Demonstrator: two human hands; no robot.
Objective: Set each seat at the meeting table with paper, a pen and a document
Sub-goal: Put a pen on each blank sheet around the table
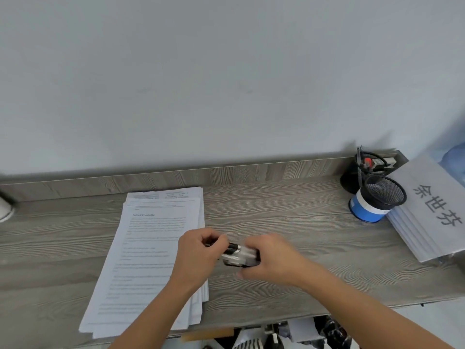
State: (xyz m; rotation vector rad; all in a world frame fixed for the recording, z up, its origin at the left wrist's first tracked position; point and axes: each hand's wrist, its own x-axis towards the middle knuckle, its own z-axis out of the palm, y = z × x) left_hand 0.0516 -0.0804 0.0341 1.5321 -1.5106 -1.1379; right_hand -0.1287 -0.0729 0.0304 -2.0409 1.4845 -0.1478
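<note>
A stack of printed documents [148,250] lies on the grey wooden desk [289,217], left of centre. Just right of the stack, both hands hold a bundle of black-and-clear pens [239,255] above the desk. My left hand [198,250] pinches the pens' left ends with curled fingers. My right hand [271,258] wraps around the right part of the bundle and hides that end. My left forearm crosses over the lower part of the paper stack.
Two black mesh pen holders [375,182] and a blue-and-white cup [364,207] stand at the back right. A pile of white name sheets [435,207] with large characters leans at the right edge. A raised lip runs along the desk's back by the wall.
</note>
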